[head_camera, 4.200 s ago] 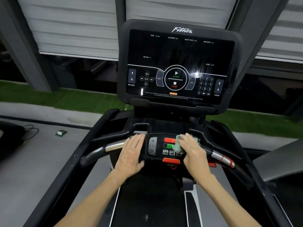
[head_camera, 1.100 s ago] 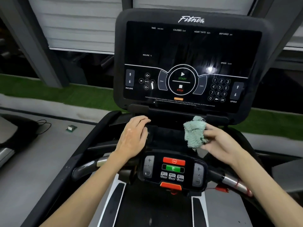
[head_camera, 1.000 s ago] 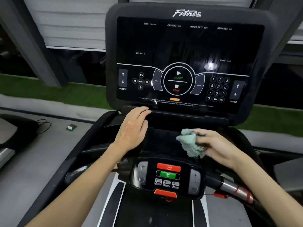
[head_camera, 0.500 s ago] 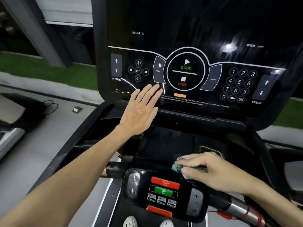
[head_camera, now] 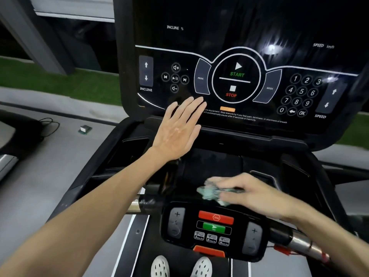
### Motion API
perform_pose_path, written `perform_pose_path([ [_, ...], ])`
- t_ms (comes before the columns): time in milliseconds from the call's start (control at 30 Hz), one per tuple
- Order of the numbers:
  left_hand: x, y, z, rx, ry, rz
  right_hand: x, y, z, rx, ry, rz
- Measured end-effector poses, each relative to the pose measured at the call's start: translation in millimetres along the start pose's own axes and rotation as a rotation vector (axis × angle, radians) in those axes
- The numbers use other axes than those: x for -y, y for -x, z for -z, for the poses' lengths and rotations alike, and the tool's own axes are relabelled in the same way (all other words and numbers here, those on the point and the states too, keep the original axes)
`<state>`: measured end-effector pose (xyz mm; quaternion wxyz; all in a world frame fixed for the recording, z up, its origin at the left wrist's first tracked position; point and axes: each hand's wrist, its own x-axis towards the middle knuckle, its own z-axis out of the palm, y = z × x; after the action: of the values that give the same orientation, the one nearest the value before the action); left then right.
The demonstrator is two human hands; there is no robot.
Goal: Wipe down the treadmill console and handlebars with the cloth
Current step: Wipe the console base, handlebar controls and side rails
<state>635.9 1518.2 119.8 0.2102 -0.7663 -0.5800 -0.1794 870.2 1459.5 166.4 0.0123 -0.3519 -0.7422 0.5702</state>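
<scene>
**Live keys sit close to both hands**

Two slips look possible, judging from where the hands lie. The left hand (head_camera: 177,130) has its fingertips on the lower edge of the console (head_camera: 219,37). The PROG key (head_camera: 200,78) is just above them and the START key (head_camera: 237,70) a little up and to their right. A small slide upward could press either key, and the person's shoes (head_camera: 160,266) appear to stand on the belt. Just on the near side of the right hand (head_camera: 249,193) is the small control panel (head_camera: 235,250). A wiping stroke pulled back toward the body could drag across its green button (head_camera: 214,227). The chrome handlebar (head_camera: 303,242) runs below the right wrist, with a red clip on it that a sleeve or the rag might snag.

The left hand is flat, fingers straight and together, holding nothing. The right hand is blurred. As far as I can tell, it has the bunched cloth (head_camera: 209,193) between fingers and thumb and presses it on the dark tray (head_camera: 211,162). The cloth pokes out past the fingertips, to their left.
</scene>
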Motion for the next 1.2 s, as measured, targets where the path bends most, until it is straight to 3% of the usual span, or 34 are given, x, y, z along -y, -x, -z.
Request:
perform_pose_path([
  [100,-0.3,0.2,0.4,-0.003,0.004,-0.001,-7.1,11.7,8.1,0.027,0.055,-0.029],
  [300,1.3,1.0,1.4,0.022,0.001,-0.011,23.5,-68.0,-33.2,0.012,0.344,0.053],
  [467,1.8,1.4,1.9,0.032,0.010,-0.019,28.9,-68.2,-34.1,0.023,0.289,-0.018],
  [600,1.8,2.1,2.2,0.015,0.024,-0.014,28.3,-48.1,-30.6,0.017,0.325,0.080],
  [867,3.6,1.9,1.5,0.000,0.031,-0.029,33.2,-95.8,-44.4,-0.016,0.427,0.018],
  [1200,5.3,2.4,0.4,-0.014,0.019,-0.062,41.7,-82.4,-44.1,0.040,0.345,0.013],
])
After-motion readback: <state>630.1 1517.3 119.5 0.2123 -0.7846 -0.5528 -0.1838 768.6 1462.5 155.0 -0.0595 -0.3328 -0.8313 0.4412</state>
